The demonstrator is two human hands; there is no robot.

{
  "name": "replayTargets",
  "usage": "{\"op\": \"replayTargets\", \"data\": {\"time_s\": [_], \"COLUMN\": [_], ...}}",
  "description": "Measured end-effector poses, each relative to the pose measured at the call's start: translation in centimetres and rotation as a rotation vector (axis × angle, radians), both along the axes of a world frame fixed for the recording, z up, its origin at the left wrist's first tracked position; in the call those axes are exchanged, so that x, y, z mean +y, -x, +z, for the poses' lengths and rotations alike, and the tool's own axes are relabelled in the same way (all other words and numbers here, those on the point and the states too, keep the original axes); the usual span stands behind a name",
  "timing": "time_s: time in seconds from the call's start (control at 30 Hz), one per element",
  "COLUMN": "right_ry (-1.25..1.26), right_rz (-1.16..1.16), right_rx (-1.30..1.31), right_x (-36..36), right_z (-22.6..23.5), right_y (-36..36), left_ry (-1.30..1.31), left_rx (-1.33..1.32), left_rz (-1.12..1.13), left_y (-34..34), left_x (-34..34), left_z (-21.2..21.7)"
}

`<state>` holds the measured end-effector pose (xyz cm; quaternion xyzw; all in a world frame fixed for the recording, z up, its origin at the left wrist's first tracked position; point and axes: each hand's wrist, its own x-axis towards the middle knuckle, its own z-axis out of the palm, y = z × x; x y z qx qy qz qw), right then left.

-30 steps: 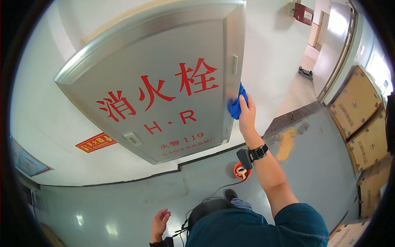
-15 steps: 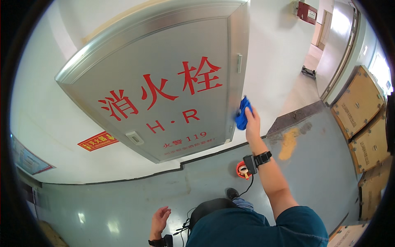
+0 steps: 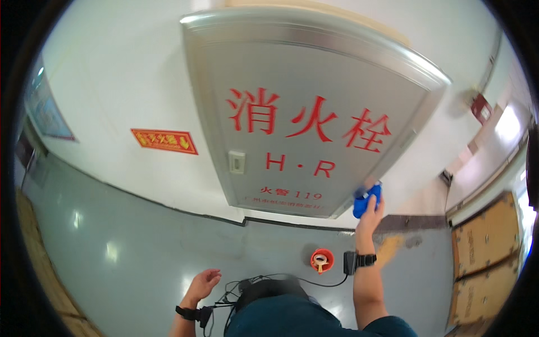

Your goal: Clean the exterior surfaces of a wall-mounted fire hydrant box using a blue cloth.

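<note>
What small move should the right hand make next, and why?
Perhaps slide the crumpled blue cloth leftward along the lower edge of the silver-grey metal cabinet, since the right hand already holds it at the lower right corner.

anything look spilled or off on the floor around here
Yes: a tan patch on the grey floor, below and right of the right hand in the picture, with a dark smudge beside it. Both break the grey; spill or wear, I can't tell.
</note>
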<state>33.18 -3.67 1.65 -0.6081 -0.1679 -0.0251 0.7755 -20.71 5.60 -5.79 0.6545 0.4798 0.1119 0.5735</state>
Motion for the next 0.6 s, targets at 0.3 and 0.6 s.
{"op": "replayTargets", "data": {"time_s": [0.3, 0.6], "right_ry": [-0.152, 0.322], "right_rz": [-0.173, -0.333], "right_rx": [-0.629, -1.474], "right_x": [3.1, 9.8], "right_z": [12.4, 15.8], "right_y": [5.0, 7.6], "left_ry": [0.039, 0.008], "left_rx": [-0.010, -0.066], "left_rz": [-0.012, 0.084], "left_y": [-0.1, 1.8], "left_x": [0.7, 0.9], "left_z": [1.8, -0.4]}}
